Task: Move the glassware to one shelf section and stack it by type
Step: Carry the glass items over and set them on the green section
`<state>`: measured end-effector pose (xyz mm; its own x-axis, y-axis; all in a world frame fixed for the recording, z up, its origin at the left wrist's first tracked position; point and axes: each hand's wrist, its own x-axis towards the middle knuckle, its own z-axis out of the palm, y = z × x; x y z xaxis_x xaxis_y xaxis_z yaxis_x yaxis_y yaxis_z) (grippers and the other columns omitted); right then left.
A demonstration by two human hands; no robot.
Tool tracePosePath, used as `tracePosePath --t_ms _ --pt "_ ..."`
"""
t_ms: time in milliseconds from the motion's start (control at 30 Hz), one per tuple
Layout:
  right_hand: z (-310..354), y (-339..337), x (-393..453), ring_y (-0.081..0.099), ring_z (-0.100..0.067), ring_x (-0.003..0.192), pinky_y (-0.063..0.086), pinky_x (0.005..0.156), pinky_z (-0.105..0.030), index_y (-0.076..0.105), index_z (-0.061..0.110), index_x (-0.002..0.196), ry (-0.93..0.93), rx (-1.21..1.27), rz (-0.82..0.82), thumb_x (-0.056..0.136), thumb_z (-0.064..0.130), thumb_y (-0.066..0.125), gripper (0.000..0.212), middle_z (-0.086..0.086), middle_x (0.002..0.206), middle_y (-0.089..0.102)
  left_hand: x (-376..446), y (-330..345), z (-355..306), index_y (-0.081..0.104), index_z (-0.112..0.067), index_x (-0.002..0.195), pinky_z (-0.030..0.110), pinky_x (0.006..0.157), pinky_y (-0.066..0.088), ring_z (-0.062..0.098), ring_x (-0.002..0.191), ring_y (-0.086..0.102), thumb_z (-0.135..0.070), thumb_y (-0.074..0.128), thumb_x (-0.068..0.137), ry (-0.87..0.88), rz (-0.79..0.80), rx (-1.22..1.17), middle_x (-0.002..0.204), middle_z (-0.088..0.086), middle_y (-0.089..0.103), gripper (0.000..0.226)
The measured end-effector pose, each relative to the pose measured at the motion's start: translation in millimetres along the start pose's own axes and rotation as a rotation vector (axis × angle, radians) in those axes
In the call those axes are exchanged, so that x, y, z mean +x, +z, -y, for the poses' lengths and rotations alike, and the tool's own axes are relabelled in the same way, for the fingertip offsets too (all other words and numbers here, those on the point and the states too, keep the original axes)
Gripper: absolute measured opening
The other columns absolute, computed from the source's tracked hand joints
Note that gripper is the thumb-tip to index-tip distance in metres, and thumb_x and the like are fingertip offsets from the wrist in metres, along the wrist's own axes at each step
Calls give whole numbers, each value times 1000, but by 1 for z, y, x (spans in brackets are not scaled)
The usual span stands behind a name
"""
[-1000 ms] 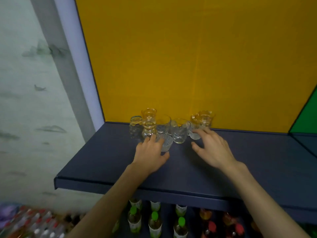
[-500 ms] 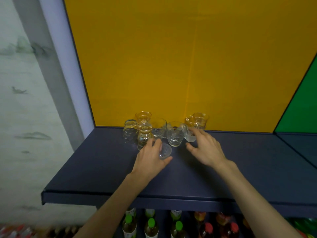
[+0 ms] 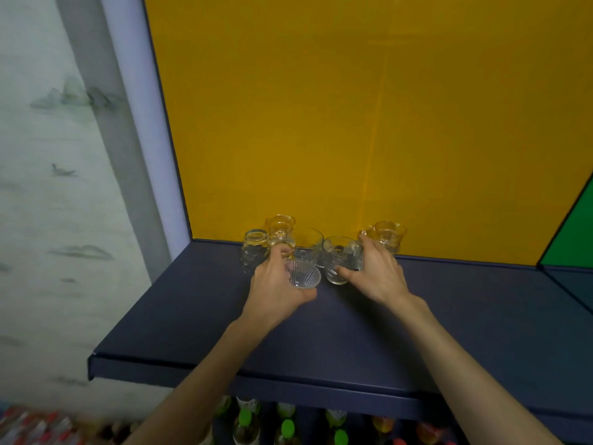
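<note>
Several clear glasses stand clustered at the back of a dark blue shelf (image 3: 179, 319), against a yellow panel. My left hand (image 3: 276, 290) grips a small ribbed glass (image 3: 303, 275), tilted with its mouth toward me. My right hand (image 3: 375, 274) wraps around a rounded tumbler (image 3: 340, 261). Behind them stand a plain tumbler (image 3: 306, 244), a stacked pair of curvy glasses (image 3: 279, 231), a dimpled glass (image 3: 254, 253) at the left and a handled glass cup (image 3: 386, 236) at the right.
A yellow back panel (image 3: 353, 123) closes the section, with a pale side post (image 3: 144, 130) on the left and a green panel (image 3: 574, 239) on the right. Bottles with green caps (image 3: 287, 428) stand on the level below the shelf edge.
My left hand has tipped the ribbed glass up so that its mouth faces me. My right hand has moved left from the handled cup and closed around the rounded tumbler.
</note>
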<state>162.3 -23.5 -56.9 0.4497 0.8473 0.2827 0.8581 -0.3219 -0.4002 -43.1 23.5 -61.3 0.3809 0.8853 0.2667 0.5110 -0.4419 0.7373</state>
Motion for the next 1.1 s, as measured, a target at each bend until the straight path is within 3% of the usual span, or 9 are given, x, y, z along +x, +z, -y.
tracePosePath --t_ms 100,200,333,400,567,700,833,1000,1100 --pt "4 4 7 45 -33 133 44 99 -44 33 13 148 20 29 -16 73 64 74 100 -12 146 47 3 -7 2 48 -18 136 6 67 35 6 93 53 -30 91 63 -44 9 -34 100 -14 60 85" --pt "6 9 15 43 -33 135 43 101 -44 34 11 148 53 47 -13 69 69 75 106 -13 146 47 2 -12 8 54 -18 133 0 63 38 5 97 56 -32 94 60 -90 44 -72 110 -10 65 84" --pt "8 17 23 46 -33 128 44 98 -44 49 10 136 68 37 -33 65 72 74 97 -13 135 53 2 -18 13 66 -26 119 23 86 55 2 102 65 -48 93 42 -112 95 -137 113 -11 71 85" --pt "7 20 25 47 -32 126 44 98 -44 53 10 130 72 31 -48 64 72 74 92 -12 131 54 4 -22 13 68 -28 115 27 89 56 1 101 65 -44 96 44 -101 89 -154 109 -15 71 78" --pt "6 20 21 44 -29 129 42 102 -41 55 13 129 106 96 -37 55 71 79 97 -9 131 51 5 -25 14 68 -32 113 23 85 56 -2 100 65 -31 97 48 -40 72 -222 107 -18 71 71" --pt "5 17 8 52 -19 118 48 96 -38 56 21 122 114 250 -53 46 65 86 93 1 122 56 4 -22 14 68 -35 111 25 83 59 0 95 69 -33 95 44 10 31 -297 102 -14 74 73" --pt "5 6 -7 63 -10 100 52 85 -28 56 21 119 150 476 -142 48 48 94 85 9 106 65 4 -18 11 68 -30 115 21 80 58 0 94 69 -19 98 52 52 0 -380 105 -12 72 70" --pt "-13 -18 -28 65 -7 97 48 79 -14 61 19 123 180 609 -301 49 36 97 84 7 105 69 8 -5 0 66 -26 117 17 77 57 0 90 69 -17 98 56 118 30 -444 105 -10 71 69" --pt "-35 -35 -46 65 -6 99 52 85 -24 61 24 124 223 625 -359 45 41 97 88 10 104 69 8 15 -11 66 -23 117 16 75 55 2 91 69 -14 97 57 140 104 -482 106 -7 72 69"
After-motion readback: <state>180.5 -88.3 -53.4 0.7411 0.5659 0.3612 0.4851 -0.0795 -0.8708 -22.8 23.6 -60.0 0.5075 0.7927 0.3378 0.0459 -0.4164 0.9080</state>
